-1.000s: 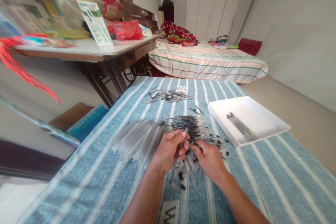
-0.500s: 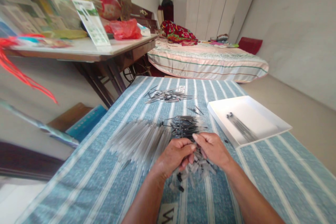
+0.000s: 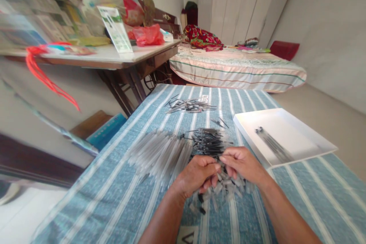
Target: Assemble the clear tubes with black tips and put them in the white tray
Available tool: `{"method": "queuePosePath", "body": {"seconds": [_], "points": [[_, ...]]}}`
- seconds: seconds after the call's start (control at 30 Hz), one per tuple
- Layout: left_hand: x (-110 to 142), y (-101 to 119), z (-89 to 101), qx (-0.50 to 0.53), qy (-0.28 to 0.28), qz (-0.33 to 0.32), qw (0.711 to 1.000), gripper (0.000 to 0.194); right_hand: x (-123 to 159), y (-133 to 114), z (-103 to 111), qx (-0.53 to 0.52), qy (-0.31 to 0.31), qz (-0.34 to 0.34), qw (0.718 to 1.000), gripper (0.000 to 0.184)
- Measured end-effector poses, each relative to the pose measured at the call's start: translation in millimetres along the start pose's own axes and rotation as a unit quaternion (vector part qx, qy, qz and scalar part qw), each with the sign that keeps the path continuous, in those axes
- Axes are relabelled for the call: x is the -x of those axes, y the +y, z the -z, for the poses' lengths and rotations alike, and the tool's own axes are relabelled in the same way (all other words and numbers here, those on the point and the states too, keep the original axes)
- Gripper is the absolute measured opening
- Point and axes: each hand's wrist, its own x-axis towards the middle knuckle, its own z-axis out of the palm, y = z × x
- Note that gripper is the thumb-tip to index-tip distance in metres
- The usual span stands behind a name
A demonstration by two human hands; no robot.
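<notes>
My left hand (image 3: 201, 175) and my right hand (image 3: 240, 164) meet over the middle of the table, fingers pinched close together. Whatever sits between the fingertips is too small or hidden to make out. Just beyond them lies a pile of thin black sticks, like pen refills (image 3: 208, 140). Left of my left hand spreads a bundle of long translucent grey tubes (image 3: 162, 156), like pen barrels. Short translucent caps (image 3: 234, 187) are scattered under and below both hands, and a small black piece (image 3: 203, 211) lies nearest me.
A white open box (image 3: 300, 133) at the right holds several assembled pens (image 3: 273, 143). More thin dark sticks (image 3: 191, 105) lie toward the table's far end. The striped blue cloth (image 3: 114, 198) covers the table. A cluttered side table (image 3: 126, 59) stands left; a bed (image 3: 237, 63) is behind.
The whole scene has shifted right in view as the camera turned left. Both hands stay together over the caps, with fingers still pinched and only slightly changed in pose.
</notes>
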Motion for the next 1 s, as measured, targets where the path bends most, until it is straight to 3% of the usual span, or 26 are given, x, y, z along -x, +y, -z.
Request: {"method": "queuePosePath", "body": {"seconds": [0.13,0.33,0.53,0.7,0.87,1.0], "points": [[-0.2,-0.2,-0.1,0.003,-0.001,0.001,1.000,0.027,-0.1,4.4,1.6,-0.085,-0.042,0.013,0.995,0.024],[0.9,2.0,-0.9,-0.006,0.008,0.010,1.000,0.030,0.5,6.1,1.9,-0.028,-0.006,-0.006,1.000,0.028],[0.4,2.4,-1.2,-0.020,0.011,0.020,1.000,0.028,1.5,3.6,4.7,-0.111,-0.055,-0.003,0.992,0.027],[0.7,2.9,-1.7,-0.024,0.009,0.020,0.999,0.030,1.4,4.1,3.9,-0.053,-0.020,-0.017,0.998,0.029],[1.1,4.7,-2.8,-0.023,0.014,0.021,0.999,0.028,2.1,2.9,4.2,-0.098,-0.053,-0.006,0.994,0.027],[1.2,5.5,-3.4,-0.032,0.019,0.030,0.999,0.028,2.6,3.0,3.8,-0.053,-0.041,-0.025,0.997,0.028]]}}
